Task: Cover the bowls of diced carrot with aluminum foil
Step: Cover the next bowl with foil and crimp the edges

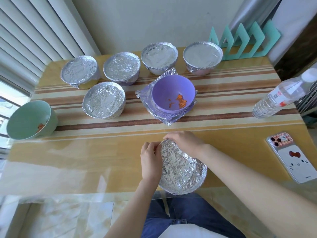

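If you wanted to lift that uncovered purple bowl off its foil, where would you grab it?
Probably the purple bowl by its bare rim, from above: it stands upright and open, its sides flare, and the foil sheets lie underneath.

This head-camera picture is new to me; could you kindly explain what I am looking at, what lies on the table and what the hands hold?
There is no machine here: a person wears one wide-angle camera on the head, looking forward and down at their own bare hands.

The left hand and right hand press aluminum foil over the near bowl at the table's front edge; both hands grip its far rim.

On the striped table stand five foil-covered bowls. A purple bowl with a little diced carrot is uncovered and sits on a stack of foil sheets. A green bowl at the left, tilted and also uncovered, holds carrot too.

At the right lie a plastic water bottle and a phone. A teal rack stands at the back.
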Motion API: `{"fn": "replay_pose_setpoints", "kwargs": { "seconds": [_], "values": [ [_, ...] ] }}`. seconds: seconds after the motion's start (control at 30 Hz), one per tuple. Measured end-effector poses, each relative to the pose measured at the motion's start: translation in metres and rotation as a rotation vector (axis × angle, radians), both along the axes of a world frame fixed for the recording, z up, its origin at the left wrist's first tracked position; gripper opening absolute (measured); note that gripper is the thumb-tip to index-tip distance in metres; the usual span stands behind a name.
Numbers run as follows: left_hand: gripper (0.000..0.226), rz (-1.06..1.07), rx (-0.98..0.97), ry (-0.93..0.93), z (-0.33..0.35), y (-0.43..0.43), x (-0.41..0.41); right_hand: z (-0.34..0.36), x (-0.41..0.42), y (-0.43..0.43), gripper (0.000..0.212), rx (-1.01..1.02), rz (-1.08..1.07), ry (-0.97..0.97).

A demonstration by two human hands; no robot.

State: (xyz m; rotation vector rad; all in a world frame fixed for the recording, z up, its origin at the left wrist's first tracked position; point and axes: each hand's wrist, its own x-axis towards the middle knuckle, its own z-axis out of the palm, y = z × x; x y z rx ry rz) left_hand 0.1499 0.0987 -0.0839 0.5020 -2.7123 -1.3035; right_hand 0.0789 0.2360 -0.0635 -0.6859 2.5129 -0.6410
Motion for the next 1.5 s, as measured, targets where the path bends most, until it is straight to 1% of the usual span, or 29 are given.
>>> {"fn": "replay_pose_setpoints", "kwargs": {
  "seconds": [0.13,0.33,0.43,0.53,0.57,0.8,0.87,0.93,1.03,1.2,1.3,1.37,1.47,1.5],
  "values": [
    [0.011,0.001,-0.082,-0.009,-0.005,0.002,-0.002,0.005,0.0,-0.008,0.049,0.058,0.111,0.055],
    [0.009,-0.006,-0.153,0.007,-0.011,0.002,-0.002,0.008,-0.002,-0.015,0.047,0.102,0.098,0.116],
    [0.009,-0.016,-0.167,0.004,-0.011,0.003,-0.002,0.005,-0.006,-0.012,0.044,0.072,0.094,0.035],
    [0.01,-0.026,-0.187,0.01,-0.011,0.003,-0.002,0.002,-0.011,-0.004,0.024,-0.021,0.025,-0.108],
    [0.01,-0.027,-0.189,0.012,-0.011,0.003,-0.002,0.002,-0.011,-0.001,0.023,-0.043,-0.002,-0.133],
    [0.011,-0.058,-0.206,0.021,-0.01,0.005,-0.002,-0.004,-0.006,0.006,0.025,-0.049,-0.055,-0.087],
    [0.012,-0.06,-0.21,0.02,-0.01,0.004,-0.001,-0.002,-0.005,0.007,0.024,-0.061,-0.049,-0.11],
    [0.012,-0.052,-0.215,0.029,-0.011,0.005,0.0,0.0,-0.005,0.009,0.027,-0.065,-0.039,-0.148],
    [0.012,-0.017,-0.194,0.008,-0.01,0.006,0.002,0.0,-0.005,0.014,0.036,-0.039,-0.052,-0.181],
    [0.011,-0.016,-0.185,-0.019,-0.005,0.01,0.005,0.003,0.0,0.016,0.048,-0.054,-0.101,-0.165],
    [0.008,-0.022,-0.177,-0.052,-0.003,0.009,0.005,0.005,0.002,0.015,0.051,-0.042,-0.099,-0.144],
    [0.008,-0.061,-0.211,-0.055,-0.002,0.008,0.002,0.006,0.003,0.018,0.047,-0.017,-0.074,-0.152],
    [0.011,-0.14,-0.252,-0.039,-0.002,0.008,-0.006,0.008,0.003,0.021,0.03,-0.003,-0.022,-0.141],
    [0.01,-0.151,-0.252,-0.032,-0.002,0.008,-0.008,0.008,0.004,0.019,0.028,-0.009,-0.021,-0.135]
  ]
}}
